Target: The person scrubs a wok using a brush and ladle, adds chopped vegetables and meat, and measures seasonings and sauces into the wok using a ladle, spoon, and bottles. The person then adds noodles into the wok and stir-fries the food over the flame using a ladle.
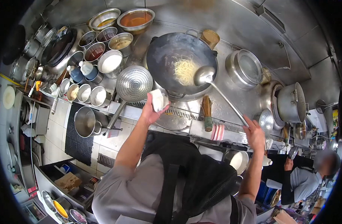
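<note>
My right hand (254, 134) is closed round the handle of a long metal ladle (204, 75). The ladle's bowl rests inside a large dark wok (161, 56), touching or just beside a heap of pale noodles (185, 70). My left hand (153, 111) grips a folded white cloth (158, 100) in front of the wok's near rim. Just left of that hand lies a perforated metal strainer (134, 84), its handle pointing toward me. A bamboo brush (207, 112) with a green-wrapped end lies on the stove edge between my hands.
Metal pots of sauces and seasonings (110, 63) stand left of the wok, with two squeeze bottles (88, 70). Stacked metal basins (245, 70) and a tall pot (291, 102) are to the right. An empty pot (89, 121) sits lower left. Another person (305, 175) stands at lower right.
</note>
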A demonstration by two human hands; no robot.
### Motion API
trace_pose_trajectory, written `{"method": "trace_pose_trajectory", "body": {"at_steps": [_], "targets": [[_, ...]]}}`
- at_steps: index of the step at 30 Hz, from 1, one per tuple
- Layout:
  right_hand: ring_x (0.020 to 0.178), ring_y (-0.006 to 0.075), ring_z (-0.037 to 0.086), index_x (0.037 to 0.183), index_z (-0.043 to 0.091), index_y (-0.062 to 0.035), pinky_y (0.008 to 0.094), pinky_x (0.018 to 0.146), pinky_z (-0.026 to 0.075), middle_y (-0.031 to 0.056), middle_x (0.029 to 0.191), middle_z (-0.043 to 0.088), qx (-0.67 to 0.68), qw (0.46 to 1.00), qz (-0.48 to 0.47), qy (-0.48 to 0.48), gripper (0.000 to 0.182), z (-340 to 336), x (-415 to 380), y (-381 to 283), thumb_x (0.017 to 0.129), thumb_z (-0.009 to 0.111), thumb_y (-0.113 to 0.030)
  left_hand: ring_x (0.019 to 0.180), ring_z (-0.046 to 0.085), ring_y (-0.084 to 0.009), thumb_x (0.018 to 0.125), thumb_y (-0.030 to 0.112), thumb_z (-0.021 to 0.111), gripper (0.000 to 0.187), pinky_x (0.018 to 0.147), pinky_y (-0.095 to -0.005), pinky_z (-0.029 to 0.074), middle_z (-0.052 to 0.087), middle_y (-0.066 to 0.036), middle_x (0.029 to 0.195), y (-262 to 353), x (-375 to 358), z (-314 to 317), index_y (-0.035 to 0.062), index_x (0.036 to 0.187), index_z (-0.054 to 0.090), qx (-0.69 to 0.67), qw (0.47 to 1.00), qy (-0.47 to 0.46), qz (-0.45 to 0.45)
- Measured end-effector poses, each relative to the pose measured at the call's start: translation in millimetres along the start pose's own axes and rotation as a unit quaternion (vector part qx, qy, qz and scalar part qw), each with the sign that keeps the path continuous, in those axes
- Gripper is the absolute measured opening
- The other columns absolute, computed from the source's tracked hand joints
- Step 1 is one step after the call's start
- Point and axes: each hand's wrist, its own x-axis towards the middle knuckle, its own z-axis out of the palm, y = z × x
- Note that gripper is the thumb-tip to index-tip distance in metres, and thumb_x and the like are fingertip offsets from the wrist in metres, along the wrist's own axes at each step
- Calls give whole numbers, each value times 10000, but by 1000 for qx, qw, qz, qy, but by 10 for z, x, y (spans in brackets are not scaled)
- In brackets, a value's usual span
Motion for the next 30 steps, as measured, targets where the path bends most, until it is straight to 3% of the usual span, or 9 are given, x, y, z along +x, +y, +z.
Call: {"method": "trace_pose_trajectory", "body": {"at_steps": [5,7,10,11,13,15,19,26,30], "targets": [[848,394,670,1323,676,-154,483,755,525,176,911,672,-14,999,27,-15,466,-438,-108,-103,862,745,-147,1271,585,-385,1037,658,311,714,1068,-499,518,557,-143,1440,-31,164,126,118,1483,452,-48,999,8,-18],[899,399,683,1334,669,-185,491,783,539,171,1001,694,3,999,28,-43,470,-291,-27,-71,870,740,-155,1263,587,-369,1041,655,303,706,1075,-509,510,558,-138,1428,-122,218,274,118,1472,460,-13,998,53,-7],[952,428,688,1344,658,-173,500,815,550,222,1043,707,38,998,2,-50,485,225,265,-62,868,742,-150,1113,645,-256,1046,446,573,433,954,-508,571,637,-80,1238,-335,541,274,115,1324,546,79,995,56,-29],[954,439,686,1350,653,-158,500,817,550,240,1025,706,65,997,-6,-44,490,520,401,-34,868,739,-142,1010,675,-218,983,307,709,358,854,-478,602,666,-50,1122,-376,583,345,110,1249,574,95,991,94,-14],[898,408,715,1364,637,-114,471,817,554,256,947,709,194,980,-29,-20,477,1128,714,3,897,729,-155,963,686,-213,971,255,719,337,801,-436,599,675,-58,1091,-399,653,328,83,1230,590,127,985,108,38],[735,286,700,1391,614,-87,421,706,554,190,826,704,301,954,1,-8,458,1636,966,-83,949,692,-178,840,701,-218,932,193,749,305,685,-397,592,691,-68,1006,-391,703,354,51,1169,620,141,975,154,72],[511,138,559,1463,541,-71,333,472,463,67,727,630,426,899,77,-61,479,1590,1294,-563,1012,617,-215,731,695,-241,923,169,732,250,614,-417,587,690,-108,923,-328,946,231,38,1107,624,143,976,164,20],[445,145,545,1524,454,-63,342,401,470,84,704,612,441,892,61,-75,533,1688,1865,-751,1036,581,-235,685,682,-253,834,49,726,222,570,-422,547,686,-114,885,-279,1128,71,-9,1035,654,146,979,145,-4],[670,241,674,1512,467,-54,398,630,566,180,872,704,386,915,19,-119,534,1706,1750,-854,1022,601,-220,694,699,-279,862,57,686,164,572,-423,568,686,-136,857,-291,1166,24,-3,1004,629,160,979,127,-4]]}}
